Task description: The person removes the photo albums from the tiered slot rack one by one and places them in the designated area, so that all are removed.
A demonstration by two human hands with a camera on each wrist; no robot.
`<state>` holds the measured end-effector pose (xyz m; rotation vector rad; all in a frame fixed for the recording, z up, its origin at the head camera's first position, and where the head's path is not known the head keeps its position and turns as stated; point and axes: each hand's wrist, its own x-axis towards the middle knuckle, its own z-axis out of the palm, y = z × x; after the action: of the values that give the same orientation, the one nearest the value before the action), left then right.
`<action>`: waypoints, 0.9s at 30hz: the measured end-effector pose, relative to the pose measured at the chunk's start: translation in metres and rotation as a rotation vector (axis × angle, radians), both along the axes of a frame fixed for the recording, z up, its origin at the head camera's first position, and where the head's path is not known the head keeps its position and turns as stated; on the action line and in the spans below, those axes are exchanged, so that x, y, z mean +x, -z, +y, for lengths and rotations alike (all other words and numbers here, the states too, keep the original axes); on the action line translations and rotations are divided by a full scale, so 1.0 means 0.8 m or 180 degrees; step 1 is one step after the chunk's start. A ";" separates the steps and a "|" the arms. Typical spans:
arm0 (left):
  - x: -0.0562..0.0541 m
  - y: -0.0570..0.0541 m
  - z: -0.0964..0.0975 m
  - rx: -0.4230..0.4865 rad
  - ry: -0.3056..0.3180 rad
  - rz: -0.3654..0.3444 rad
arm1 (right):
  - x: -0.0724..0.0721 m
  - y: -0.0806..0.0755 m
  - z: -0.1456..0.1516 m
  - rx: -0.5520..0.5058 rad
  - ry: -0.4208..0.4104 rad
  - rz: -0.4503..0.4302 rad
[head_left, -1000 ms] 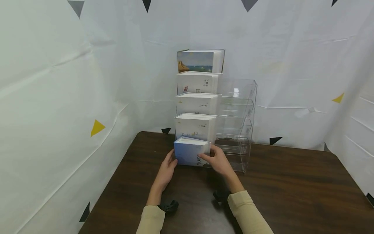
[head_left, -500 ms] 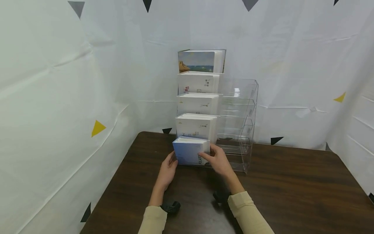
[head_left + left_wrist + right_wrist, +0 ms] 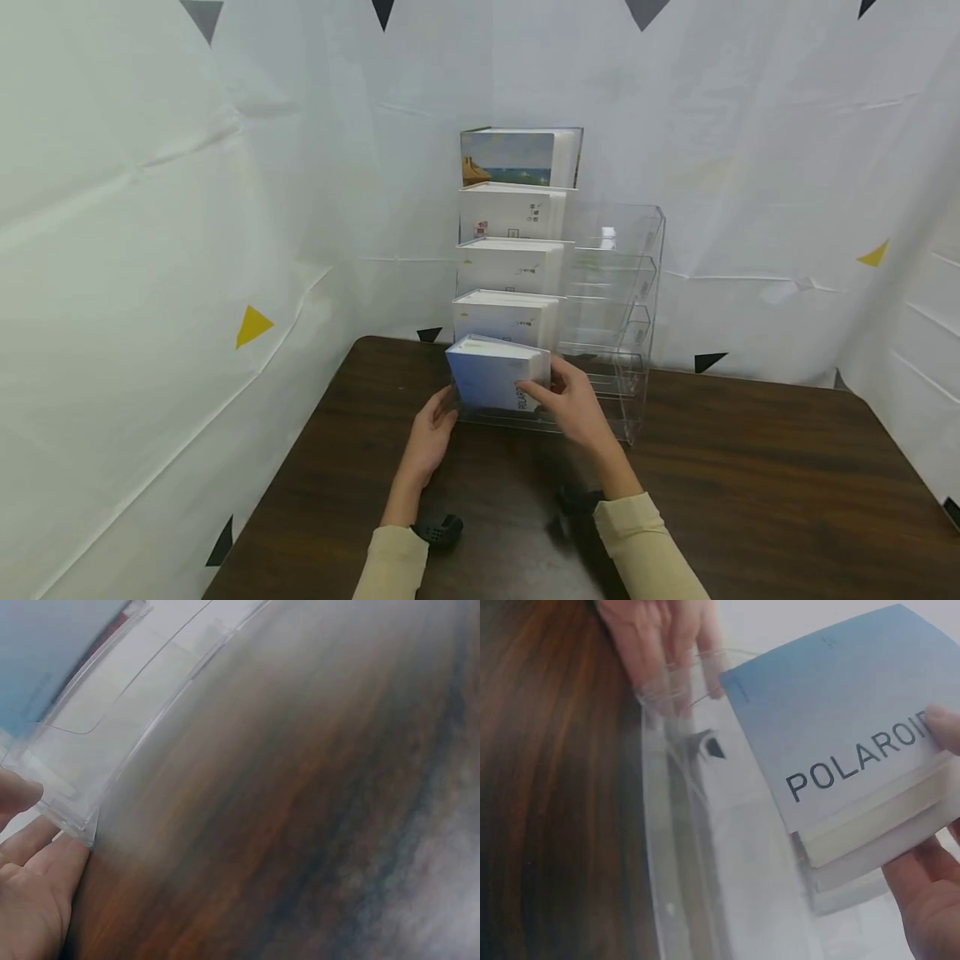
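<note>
My right hand (image 3: pixel 577 404) grips a thick blue photo album (image 3: pixel 487 379) at its right edge, thumb on the front and fingers behind. The cover reads POLAROID in the right wrist view, where layered white pages (image 3: pixel 885 825) show along its side. The album leans at the lowest front tier of a clear acrylic rack (image 3: pixel 637 367), its lower edge above the tier's front lip. At the rack's left front corner (image 3: pixel 79 825), my left hand (image 3: pixel 431 433) holds the clear plastic between thumb and fingers, as the left wrist view shows.
Several white albums (image 3: pixel 517 267) stand in the higher tiers on the rack's left side, topped by one with a seaside picture (image 3: pixel 506 158). The rack stands on a dark wooden table (image 3: pixel 750 467). A white sheet (image 3: pixel 750 167) hangs close behind.
The right hand has lifted the blue album slightly, up and to the right, and it now tilts more. The left hand stays at the rack's corner.
</note>
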<state>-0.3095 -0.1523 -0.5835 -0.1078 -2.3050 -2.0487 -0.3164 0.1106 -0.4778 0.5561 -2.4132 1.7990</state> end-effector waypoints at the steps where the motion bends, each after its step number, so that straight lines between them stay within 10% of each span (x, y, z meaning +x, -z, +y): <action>1: 0.000 0.000 0.000 0.0007 -0.0002 -0.0007 | 0.002 -0.003 0.001 -0.0026 -0.0012 0.0025; 27: 0.000 0.002 -0.001 0.0114 -0.0027 0.0026 | 0.072 -0.052 0.102 -0.0236 0.0578 0.0472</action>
<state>-0.3094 -0.1534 -0.5854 -0.1042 -2.2588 -2.0805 -0.2585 0.1922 -0.4359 0.4311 -2.2122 1.7015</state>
